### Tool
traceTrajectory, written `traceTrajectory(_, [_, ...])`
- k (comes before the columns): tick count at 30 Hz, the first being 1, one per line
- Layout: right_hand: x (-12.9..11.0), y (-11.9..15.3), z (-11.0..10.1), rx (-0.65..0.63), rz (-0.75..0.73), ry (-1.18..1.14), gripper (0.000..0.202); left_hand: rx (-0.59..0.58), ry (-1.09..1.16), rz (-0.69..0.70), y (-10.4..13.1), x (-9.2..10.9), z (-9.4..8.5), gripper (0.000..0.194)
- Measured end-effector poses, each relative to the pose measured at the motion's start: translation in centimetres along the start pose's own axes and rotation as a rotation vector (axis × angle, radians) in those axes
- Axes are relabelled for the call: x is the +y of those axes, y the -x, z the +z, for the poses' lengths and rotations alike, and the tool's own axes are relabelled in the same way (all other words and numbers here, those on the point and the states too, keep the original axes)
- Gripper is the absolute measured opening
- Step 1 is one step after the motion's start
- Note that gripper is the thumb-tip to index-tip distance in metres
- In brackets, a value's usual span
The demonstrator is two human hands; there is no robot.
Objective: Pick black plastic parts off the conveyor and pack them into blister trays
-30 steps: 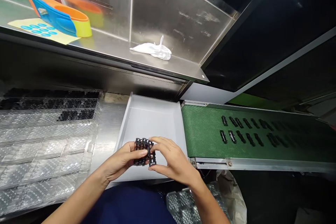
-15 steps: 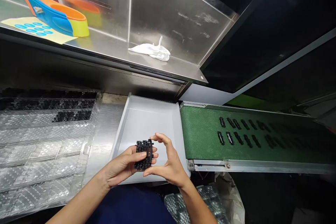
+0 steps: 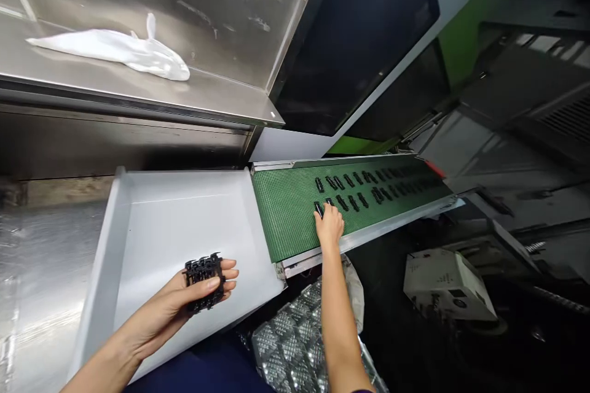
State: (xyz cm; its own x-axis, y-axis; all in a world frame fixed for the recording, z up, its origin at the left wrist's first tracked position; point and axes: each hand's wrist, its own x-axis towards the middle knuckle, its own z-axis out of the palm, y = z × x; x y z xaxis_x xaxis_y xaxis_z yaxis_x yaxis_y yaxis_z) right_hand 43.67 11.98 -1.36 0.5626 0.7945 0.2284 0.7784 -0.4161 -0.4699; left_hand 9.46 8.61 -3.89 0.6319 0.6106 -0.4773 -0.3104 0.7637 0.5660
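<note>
My left hand (image 3: 184, 301) is closed around a stack of black plastic parts (image 3: 204, 279), thumb across the front, above the white tray (image 3: 184, 212). Over the near side of the green conveyor belt (image 3: 286, 221), my right hand (image 3: 330, 224) reaches down with its fingers around one end of a small black part (image 3: 319, 209) in the nearer row. Whether that part is firmly gripped is hard to tell. Two rows of similar black parts (image 3: 349, 180) lie along the belt.
A steel shelf (image 3: 216, 98) holding a white cloth (image 3: 124, 52) runs above the tray. Clear plastic trays (image 3: 295, 344) are below the belt's near edge. A pale machine box (image 3: 447, 285) stands at the right.
The view has swung right. My right hand has left the stack and moved out over the belt to the parts there. My left hand still holds the stack.
</note>
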Motion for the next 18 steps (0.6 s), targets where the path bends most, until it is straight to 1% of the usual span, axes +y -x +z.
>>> traceTrajectory(2, [1.3,-1.1,-0.7,-0.014,0.042,0.044,0.021,-0.005,-0.001,0.033,0.0,-0.1,0.2,0.038])
traceTrajectory(3, [1.2,-1.0,-0.9,-0.038,0.034,0.047,0.020,0.000,0.004,0.057,0.1,-0.1,0.3,0.037])
traceTrajectory(4, [0.7,-0.4,-1.1,-0.072,0.007,0.038,0.019,0.008,0.011,0.081,0.2,0.0,0.4,0.036])
traceTrajectory(6, [-1.3,1.7,-1.4,-0.169,-0.093,-0.013,0.020,0.026,0.028,0.117,0.7,0.2,0.4,0.034])
traceTrajectory(7, [-2.8,3.1,-1.7,-0.256,-0.181,-0.058,0.019,0.031,0.030,0.128,1.0,0.4,0.3,0.033])
traceTrajectory(8, [-4.3,4.8,-2.0,-0.380,-0.305,-0.116,0.019,0.030,0.022,0.138,1.3,0.5,0.2,0.033])
traceTrajectory(10, [-7.5,8.2,-2.6,-0.673,-0.615,-0.254,0.019,0.023,-0.014,0.149,2.2,0.8,-0.2,0.032])
traceTrajectory(11, [-9.0,9.8,-2.8,-0.787,-0.757,-0.314,0.020,0.020,-0.039,0.155,2.7,0.8,-0.4,0.030])
traceTrajectory(12, [-10.3,11.2,-2.9,-0.854,-0.867,-0.363,0.022,0.019,-0.070,0.165,3.2,0.8,-0.6,0.028])
traceTrajectory(13, [-11.4,12.4,-2.7,-0.865,-0.932,-0.399,0.023,0.022,-0.102,0.179,3.7,0.7,-0.8,0.026])
traceTrajectory(14, [-12.3,13.4,-2.4,-0.831,-0.950,-0.425,0.024,0.029,-0.127,0.197,4.2,0.6,-1.0,0.024])
traceTrajectory(16, [-13.6,15.0,-1.3,-0.732,-0.950,-0.490,0.023,0.051,-0.150,0.230,5.1,0.2,-1.3,0.021])
traceTrajectory(18, [-14.2,16.1,0.1,-0.646,-0.935,-0.589,0.022,0.075,-0.115,0.236,6.0,-0.2,-1.6,0.021])
